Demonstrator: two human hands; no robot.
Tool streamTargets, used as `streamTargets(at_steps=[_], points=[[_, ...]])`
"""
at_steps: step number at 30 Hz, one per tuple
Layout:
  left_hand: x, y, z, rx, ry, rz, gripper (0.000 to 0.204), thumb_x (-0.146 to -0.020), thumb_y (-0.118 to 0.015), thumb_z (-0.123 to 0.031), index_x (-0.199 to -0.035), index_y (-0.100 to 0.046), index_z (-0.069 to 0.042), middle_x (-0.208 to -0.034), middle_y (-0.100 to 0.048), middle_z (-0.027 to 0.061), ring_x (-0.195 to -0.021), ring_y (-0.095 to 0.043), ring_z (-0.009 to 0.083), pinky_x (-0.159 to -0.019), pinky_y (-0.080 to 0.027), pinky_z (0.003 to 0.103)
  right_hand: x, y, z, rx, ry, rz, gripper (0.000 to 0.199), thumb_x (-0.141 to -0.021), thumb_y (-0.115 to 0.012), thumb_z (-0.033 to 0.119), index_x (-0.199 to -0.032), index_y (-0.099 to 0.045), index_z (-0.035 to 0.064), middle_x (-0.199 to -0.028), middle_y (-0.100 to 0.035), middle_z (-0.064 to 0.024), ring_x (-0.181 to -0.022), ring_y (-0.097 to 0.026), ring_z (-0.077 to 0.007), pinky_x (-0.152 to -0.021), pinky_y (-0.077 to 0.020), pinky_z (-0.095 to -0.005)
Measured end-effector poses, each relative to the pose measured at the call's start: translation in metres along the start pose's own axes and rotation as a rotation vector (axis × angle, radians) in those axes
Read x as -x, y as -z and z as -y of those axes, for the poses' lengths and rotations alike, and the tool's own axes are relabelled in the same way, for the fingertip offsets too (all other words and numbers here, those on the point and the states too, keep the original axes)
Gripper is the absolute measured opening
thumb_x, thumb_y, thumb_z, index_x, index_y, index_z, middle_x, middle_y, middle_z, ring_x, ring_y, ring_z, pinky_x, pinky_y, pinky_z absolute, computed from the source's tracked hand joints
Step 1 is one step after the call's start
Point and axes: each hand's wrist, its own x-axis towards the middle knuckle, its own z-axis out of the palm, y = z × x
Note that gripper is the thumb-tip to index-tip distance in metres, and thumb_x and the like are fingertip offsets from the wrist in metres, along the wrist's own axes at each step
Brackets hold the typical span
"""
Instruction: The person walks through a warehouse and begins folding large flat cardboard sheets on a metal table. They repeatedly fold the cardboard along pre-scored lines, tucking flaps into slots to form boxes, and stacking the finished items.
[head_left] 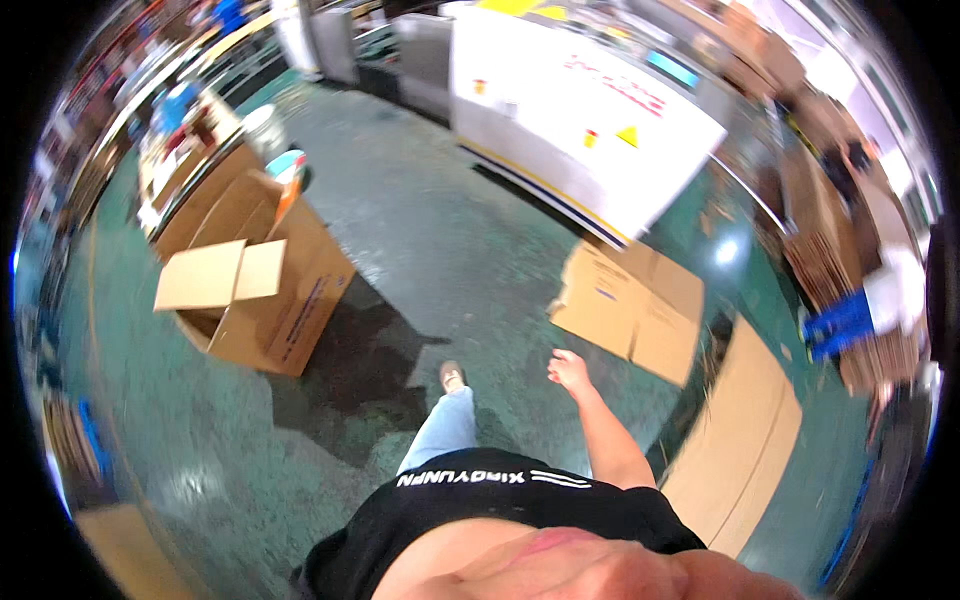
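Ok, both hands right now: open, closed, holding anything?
Left hand: out of view; cannot be told.
Right hand: loosely curled, no object visible in it; too small to tell open from closed.

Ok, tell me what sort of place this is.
Probably a factory or packing workshop: flattened cardboard and an open cardboard box on a green floor, near what looks like a large white machine.

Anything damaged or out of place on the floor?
Yes. The flattened cardboard just beyond the right hand has a ragged left edge, possibly torn. A second cardboard sheet also lies loose on the floor, to its lower right.
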Motion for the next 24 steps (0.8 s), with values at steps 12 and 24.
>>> streamTargets(at_steps=[12, 24], points=[[-0.203, 0.605, -0.107, 0.286, -0.307, -0.716, 0.033, -0.082, -0.056, -0.024, -0.107, -0.062, -0.003, -0.101, -0.064, 0.0192, -0.097, -0.06, 0.0373, -0.087, -0.047, 0.046, -0.23, -0.086, 0.099, 0.716, -0.188, 0.207, 0.013, -0.082, -0.058, 0.007, -0.093, -0.063, 0.0018, -0.063, -0.058, -0.0069, -0.048, -0.054, -0.0151, -0.041, -0.0419, -0.0312], [-0.29, 0.923, -0.103, 0.185, -0.268, -0.357, 0.036, -0.079, -0.061, -0.024, -0.111, -0.065, -0.008, -0.109, -0.065, 0.0163, -0.103, -0.061, 0.0344, -0.089, -0.048, 0.043, -0.707, -0.247, 0.335, 0.634, -0.306, 0.33, 0.018, -0.083, -0.05, 0.006, -0.066, -0.055, 0.0088, -0.057, -0.052, -0.0067, -0.043, -0.053, -0.0186, -0.036, -0.0405, -0.0328]])
